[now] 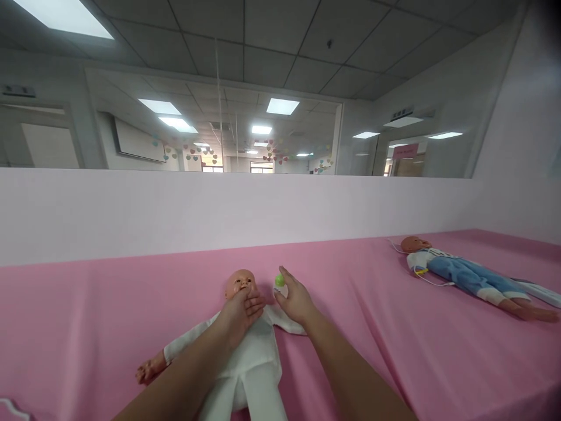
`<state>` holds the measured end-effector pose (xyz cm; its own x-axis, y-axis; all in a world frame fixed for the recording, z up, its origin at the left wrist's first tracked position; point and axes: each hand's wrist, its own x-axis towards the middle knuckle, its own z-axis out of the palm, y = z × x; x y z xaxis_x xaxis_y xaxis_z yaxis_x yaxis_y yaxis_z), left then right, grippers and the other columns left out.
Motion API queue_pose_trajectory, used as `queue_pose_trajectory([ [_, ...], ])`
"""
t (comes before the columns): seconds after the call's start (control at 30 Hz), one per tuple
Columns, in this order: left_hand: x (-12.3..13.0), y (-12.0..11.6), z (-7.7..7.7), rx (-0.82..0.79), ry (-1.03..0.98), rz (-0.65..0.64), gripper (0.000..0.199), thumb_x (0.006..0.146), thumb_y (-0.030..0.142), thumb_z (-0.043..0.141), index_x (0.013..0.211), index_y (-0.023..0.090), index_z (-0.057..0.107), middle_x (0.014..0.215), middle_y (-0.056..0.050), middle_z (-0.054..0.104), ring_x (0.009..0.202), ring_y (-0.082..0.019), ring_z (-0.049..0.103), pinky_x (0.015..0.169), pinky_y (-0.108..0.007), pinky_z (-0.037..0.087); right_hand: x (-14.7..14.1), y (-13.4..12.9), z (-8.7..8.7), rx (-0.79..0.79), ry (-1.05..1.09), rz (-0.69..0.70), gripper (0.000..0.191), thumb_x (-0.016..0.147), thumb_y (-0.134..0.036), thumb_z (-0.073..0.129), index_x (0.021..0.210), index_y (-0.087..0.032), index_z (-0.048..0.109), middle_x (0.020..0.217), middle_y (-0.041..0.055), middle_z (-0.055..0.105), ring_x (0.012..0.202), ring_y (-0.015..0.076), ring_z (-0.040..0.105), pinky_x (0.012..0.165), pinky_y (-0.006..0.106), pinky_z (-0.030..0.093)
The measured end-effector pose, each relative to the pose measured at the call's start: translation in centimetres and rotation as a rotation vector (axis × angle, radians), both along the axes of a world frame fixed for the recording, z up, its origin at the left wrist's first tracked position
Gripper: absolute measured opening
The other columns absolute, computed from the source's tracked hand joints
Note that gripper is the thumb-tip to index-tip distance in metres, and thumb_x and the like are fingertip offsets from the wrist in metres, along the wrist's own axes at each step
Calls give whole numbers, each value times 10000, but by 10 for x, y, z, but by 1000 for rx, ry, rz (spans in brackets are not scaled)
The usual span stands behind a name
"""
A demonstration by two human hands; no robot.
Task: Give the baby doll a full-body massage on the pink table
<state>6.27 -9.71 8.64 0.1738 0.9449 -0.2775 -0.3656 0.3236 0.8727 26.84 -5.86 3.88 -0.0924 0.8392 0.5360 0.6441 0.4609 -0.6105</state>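
A baby doll (256,351) in a white suit lies face up on the pink sheet, its head toward the wall. My left hand (245,310) is at the doll's chin and upper chest, palm turned up and fingers stretched out, and it covers the lower part of the face. Beside the doll's head, my right hand (297,299) curves around a small white bottle with a green cap (279,280). Thumb and fingers are on either side of the bottle, and its lower part is hidden by the hand. My forearms cover part of the doll's body.
A second doll (464,278) in blue and white clothes lies at the right, with thin white cords near it. The pink sheet (109,310) runs up to a low white wall (175,213) under a glass window. Part of a white object (15,406) shows at the lower left edge.
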Motion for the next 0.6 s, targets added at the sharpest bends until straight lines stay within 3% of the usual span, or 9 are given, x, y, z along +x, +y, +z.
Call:
queue_pose_trajectory([
  [0.1, -25, -26, -6, 16, -116, 29, 290, 1009, 379, 592, 1047, 114, 703, 1175, -229, 747, 1131, -296, 743, 1041, -373, 586, -15, -31, 21, 18, -5, 97, 783, 937, -354, 645, 1647, -212, 346, 1678, 111, 388, 1554, 286, 376, 1276, 525, 328],
  [0.17, -39, -35, -8, 24, -183, 71, 264, 1015, 351, 558, 1035, 131, 702, 1149, -212, 760, 1132, -295, 745, 1037, -394, 595, -34, -59, 36, 22, -56, 272, 765, 935, -394, 681, 1630, -259, 391, 1662, 89, 422, 1543, 291, 397, 1267, 518, 342],
  [0.27, -57, -36, -6, 38, -256, 127, 367, 1032, 420, 481, 1121, 146, 707, 1172, -192, 763, 1175, -303, 729, 1050, -445, 591, -67, -96, 51, 25, -183, 558, 906, 885, -462, 769, 1653, -258, 335, 1645, 86, 454, 1523, 281, 429, 1267, 455, 345],
  [0.37, -66, -34, -1, 66, -287, 138, 542, 1029, 541, 422, 1278, 135, 679, 1279, -203, 732, 1273, -330, 676, 1089, -500, 561, -92, -115, 52, 30, -271, 713, 987, 909, -561, 745, 1682, -216, 239, 1680, 111, 390, 1559, 266, 365, 1289, 409, 294],
  [0.47, -62, -37, 2, 64, -311, 84, 706, 1011, 649, 381, 1393, 109, 628, 1360, -223, 693, 1354, -345, 617, 1134, -512, 520, -102, -118, 45, 2, -327, 738, 1049, 911, -584, 743, 1692, -179, 173, 1724, 143, 260, 1602, 286, 256, 1316, 430, 216],
  [0.6, -50, -44, 1, 2, -381, -13, 785, 1004, 694, 370, 1447, 81, 581, 1389, -233, 673, 1374, -352, 598, 1176, -509, 483, -101, -108, 37, -40, -306, 613, 1096, 886, -634, 744, 1694, -180, 159, 1748, 139, 142, 1629, 321, 127, 1334, 510, 87],
])
